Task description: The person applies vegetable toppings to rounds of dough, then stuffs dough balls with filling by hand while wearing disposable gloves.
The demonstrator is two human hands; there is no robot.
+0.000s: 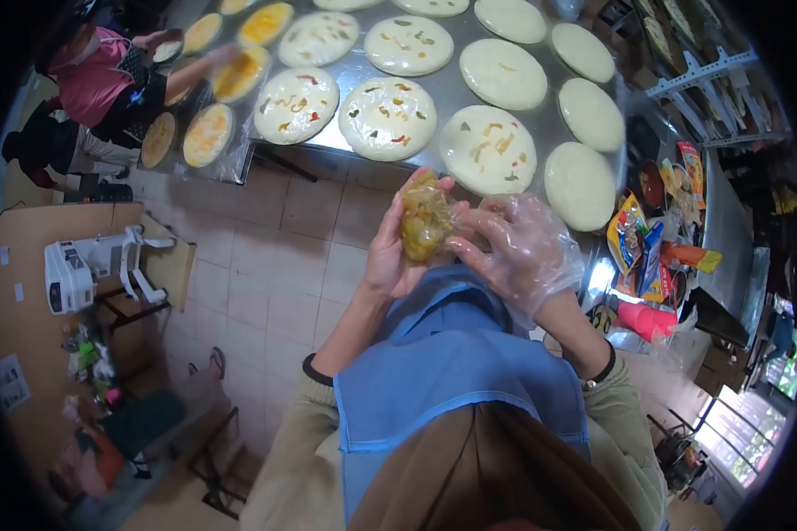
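My left hand cups a clear plastic bag of chopped yellow-green pieces, held in front of the table edge. In a clear plastic glove, my right hand is at the bag's right side, its fingers bent and drawn together there. What those fingertips pinch, if anything, is too small to make out. Just beyond my hands lies a round pale dough scattered with colored strips. To its left, another dough round carries red, green and yellow bits. A plain dough round sits to the right.
Several more dough rounds cover the metal table. At the left, a co-worker in pink reaches over yellow-topped rounds. Colorful packets and a pink cup stand at right. A shelf rack rises behind them.
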